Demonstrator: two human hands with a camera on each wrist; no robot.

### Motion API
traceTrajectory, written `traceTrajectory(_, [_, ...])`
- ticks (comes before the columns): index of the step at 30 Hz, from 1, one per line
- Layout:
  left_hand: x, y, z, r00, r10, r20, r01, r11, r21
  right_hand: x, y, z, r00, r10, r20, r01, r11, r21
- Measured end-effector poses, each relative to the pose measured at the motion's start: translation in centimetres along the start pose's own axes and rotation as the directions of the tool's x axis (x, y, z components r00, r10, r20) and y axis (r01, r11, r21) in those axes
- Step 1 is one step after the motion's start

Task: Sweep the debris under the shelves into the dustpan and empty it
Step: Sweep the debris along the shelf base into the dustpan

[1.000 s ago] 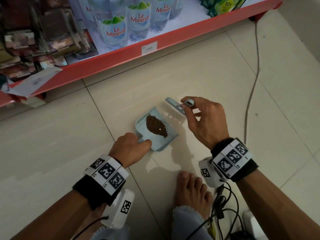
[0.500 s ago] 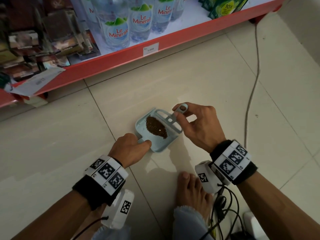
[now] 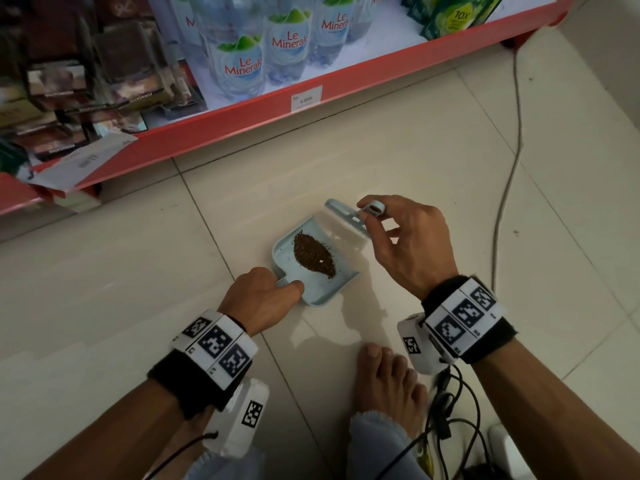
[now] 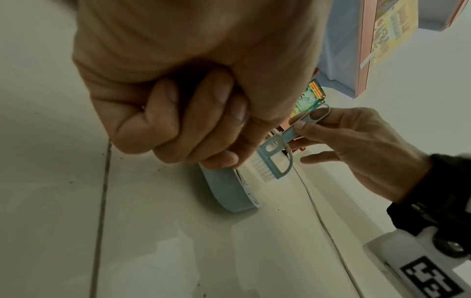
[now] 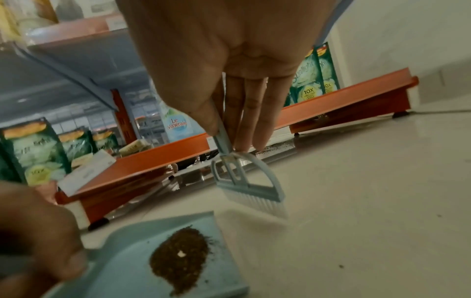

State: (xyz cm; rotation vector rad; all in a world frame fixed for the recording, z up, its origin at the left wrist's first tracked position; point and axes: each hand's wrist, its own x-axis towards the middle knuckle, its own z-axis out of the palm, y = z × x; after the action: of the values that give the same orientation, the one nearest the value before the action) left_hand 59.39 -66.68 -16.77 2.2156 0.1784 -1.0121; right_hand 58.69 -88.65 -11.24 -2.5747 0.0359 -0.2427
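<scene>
Blue dustpan (image 3: pixel 313 268) on floor holds brown debris (image 3: pixel 314 255).

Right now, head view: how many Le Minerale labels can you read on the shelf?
3. One on the front bottle, one behind it to the right, one further right, cut off. More bottles stand behind; their labels are hidden or cropped.

A dustpan (image 3: pixel 313 271) sits on the floor (image 3: pixel 415 161) before the shelf (image 3: pixel 311 88), debris (image 3: pixel 314 255) heaped in it; a brush (image 3: pixel 349 216) is at its far right edge, a cable (image 3: pixel 509 174) well to the right.
</scene>
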Motion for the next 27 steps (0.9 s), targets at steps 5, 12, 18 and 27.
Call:
traceTrajectory(5, [-0.3,-0.1,-0.2,1.000,0.003,0.005,-0.003,1.000,-0.018,-0.9,-0.3,0.5,0.992,-0.068,0.108,0.075,0.995,-0.069])
traceTrajectory(12, [-1.1,-1.0,-0.4,0.994,0.106,-0.011,-0.107,0.990,-0.095,-1.4,-2.3,1.0,0.987,-0.103,0.125,0.096,0.993,0.062])
traceTrajectory(18, [-2.3,-2.5,-3.0,0.988,0.111,-0.104,-0.135,0.955,-0.264,1.8,-4.6,0.4,0.979,-0.188,0.072,0.174,0.970,0.172])
traceTrajectory(27, [-9.1,-7.0,-6.1,0.932,-0.198,-0.303,-0.032,0.788,-0.615,5.1,-13.3,2.4,0.884,-0.447,0.136,0.347,0.823,0.450])
